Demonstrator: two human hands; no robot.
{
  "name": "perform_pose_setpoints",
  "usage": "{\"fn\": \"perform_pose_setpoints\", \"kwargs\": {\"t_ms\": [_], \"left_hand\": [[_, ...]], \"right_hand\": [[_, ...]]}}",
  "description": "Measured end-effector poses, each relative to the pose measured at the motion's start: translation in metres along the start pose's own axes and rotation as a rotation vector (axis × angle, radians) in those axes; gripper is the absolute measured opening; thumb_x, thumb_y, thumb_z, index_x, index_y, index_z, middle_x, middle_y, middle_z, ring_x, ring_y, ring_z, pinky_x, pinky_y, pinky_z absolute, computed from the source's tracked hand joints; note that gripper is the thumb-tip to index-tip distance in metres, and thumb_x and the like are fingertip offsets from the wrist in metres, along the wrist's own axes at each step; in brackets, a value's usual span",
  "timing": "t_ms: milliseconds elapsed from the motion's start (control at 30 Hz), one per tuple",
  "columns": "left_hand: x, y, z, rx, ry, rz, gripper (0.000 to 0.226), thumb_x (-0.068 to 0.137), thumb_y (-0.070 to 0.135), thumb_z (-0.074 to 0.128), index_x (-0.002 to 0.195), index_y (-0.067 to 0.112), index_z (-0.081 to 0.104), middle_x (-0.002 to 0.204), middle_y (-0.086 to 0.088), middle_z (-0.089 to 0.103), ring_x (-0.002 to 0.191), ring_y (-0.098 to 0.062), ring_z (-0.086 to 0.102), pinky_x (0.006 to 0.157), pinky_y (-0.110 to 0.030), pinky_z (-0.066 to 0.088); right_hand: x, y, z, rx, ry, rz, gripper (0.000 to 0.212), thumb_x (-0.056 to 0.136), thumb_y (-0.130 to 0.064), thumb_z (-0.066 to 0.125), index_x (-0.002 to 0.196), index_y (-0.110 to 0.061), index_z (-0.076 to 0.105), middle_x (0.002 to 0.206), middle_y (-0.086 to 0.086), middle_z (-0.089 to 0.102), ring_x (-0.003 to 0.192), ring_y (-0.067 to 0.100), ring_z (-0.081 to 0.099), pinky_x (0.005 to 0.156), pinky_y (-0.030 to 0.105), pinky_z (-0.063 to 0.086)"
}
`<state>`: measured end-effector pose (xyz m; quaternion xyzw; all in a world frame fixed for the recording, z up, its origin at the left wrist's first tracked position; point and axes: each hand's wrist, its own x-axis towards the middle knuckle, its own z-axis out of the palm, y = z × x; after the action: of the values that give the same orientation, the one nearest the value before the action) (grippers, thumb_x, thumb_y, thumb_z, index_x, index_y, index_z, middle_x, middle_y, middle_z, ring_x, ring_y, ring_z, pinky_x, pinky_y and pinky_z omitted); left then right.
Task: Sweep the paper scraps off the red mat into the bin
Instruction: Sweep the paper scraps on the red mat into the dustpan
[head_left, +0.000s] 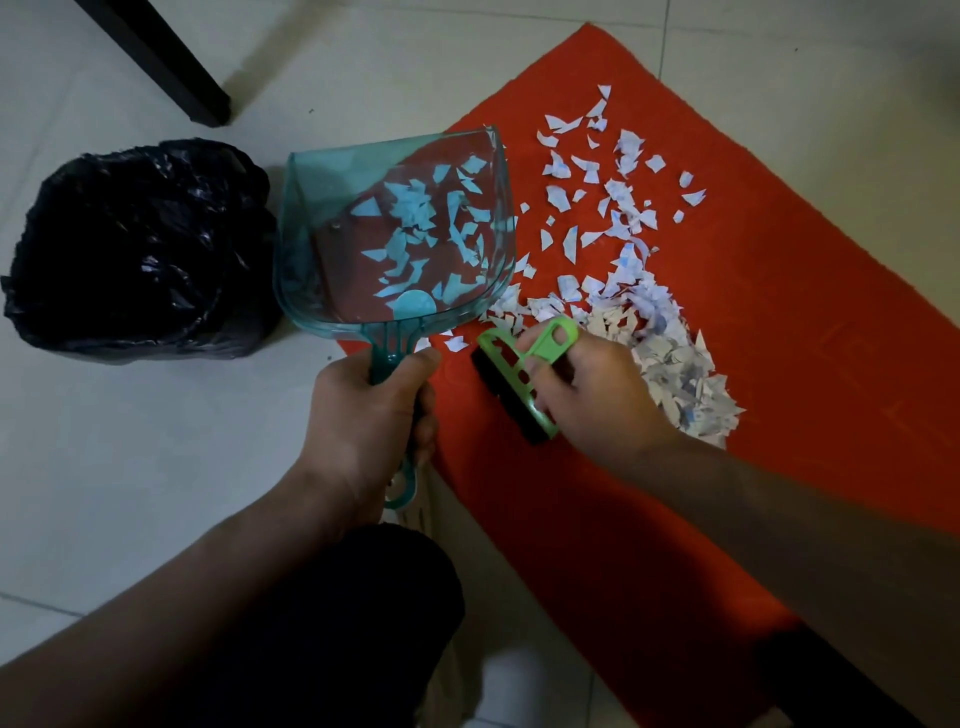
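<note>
Knee (332, 613): a dark-clad knee is seen nearest the camera, off the near-left corner of the red mat (779, 322), over the pale tiled floor (104, 493).
Left hand (371, 415): it is clenched around the handle of the teal dustpan (395, 228), at the left edge of the red mat; the handle's end loop is seen below the hand.
Right hand (587, 395): it is wrapped around the green brush (524, 364), over the red mat, just right of the left hand; the green loop of the handle is seen above the fingers and the black bristle strip along the brush's left side.
Teal dustpan: a translucent pan is held with its handle toward the camera, partly over the left edge of the red mat and partly over the floor; whether its lip touches the mat cannot be told. Scraps are seen in it, tinted by the plastic.
Paper scraps (670, 358): a dense white pile lies on the red mat, touching the right hand on its right side; looser pieces are scattered farther up the mat, just right of the dustpan.
Bin (140, 249): lined with a black bag, it stands on the floor left of the red mat, just beside the dustpan.
Black furniture leg (171, 67): it is seen farthest away, beyond the bin, well left of the red mat.
</note>
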<state>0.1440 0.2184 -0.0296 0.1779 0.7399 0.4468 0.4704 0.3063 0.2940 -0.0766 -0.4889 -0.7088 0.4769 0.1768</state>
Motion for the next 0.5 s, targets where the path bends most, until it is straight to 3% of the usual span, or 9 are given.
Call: {"fn": "perform_pose_setpoints", "kwargs": {"t_ms": [167, 267, 433, 500], "left_hand": [[-0.003, 0.0, 0.003, 0.003, -0.002, -0.002, 0.031, 0.093, 0.017, 0.061, 0.067, 0.005, 0.05, 0.051, -0.007, 0.045, 0.039, -0.017, 0.039, 0.036, -0.025, 0.034], [-0.002, 0.0, 0.004, 0.008, -0.007, -0.002, 0.031, 0.094, 0.017, 0.061, 0.068, 0.004, 0.05, 0.051, -0.006, 0.045, 0.038, -0.018, 0.039, 0.036, -0.025, 0.034], [-0.001, 0.0, 0.007, 0.006, -0.012, 0.005, 0.03, 0.093, 0.018, 0.062, 0.069, 0.005, 0.05, 0.053, -0.007, 0.045, 0.039, -0.017, 0.039, 0.037, -0.025, 0.034], [0.001, -0.001, 0.006, 0.0, -0.006, 0.004, 0.031, 0.093, 0.018, 0.062, 0.067, 0.005, 0.049, 0.053, -0.008, 0.045, 0.038, -0.018, 0.039, 0.037, -0.025, 0.033]], "right_hand": [[0.01, 0.01, -0.029, -0.07, 0.181, -0.007, 0.017, 0.098, -0.017, 0.05, 0.109, -0.016, 0.063, 0.078, 0.0, 0.063, 0.065, 0.029, 0.064, 0.056, 0.045, 0.055], [0.008, 0.009, -0.032, -0.048, 0.193, -0.039, 0.013, 0.097, -0.016, 0.051, 0.104, -0.016, 0.063, 0.077, 0.004, 0.065, 0.063, 0.03, 0.063, 0.055, 0.047, 0.054], [-0.002, 0.007, -0.018, 0.004, 0.058, -0.011, 0.015, 0.096, -0.014, 0.052, 0.104, -0.02, 0.063, 0.07, -0.002, 0.061, 0.062, 0.026, 0.063, 0.055, 0.04, 0.055], [0.002, 0.01, -0.023, -0.021, 0.101, 0.002, 0.016, 0.097, -0.014, 0.051, 0.106, -0.018, 0.063, 0.072, -0.001, 0.062, 0.061, 0.029, 0.063, 0.052, 0.041, 0.054]]}}
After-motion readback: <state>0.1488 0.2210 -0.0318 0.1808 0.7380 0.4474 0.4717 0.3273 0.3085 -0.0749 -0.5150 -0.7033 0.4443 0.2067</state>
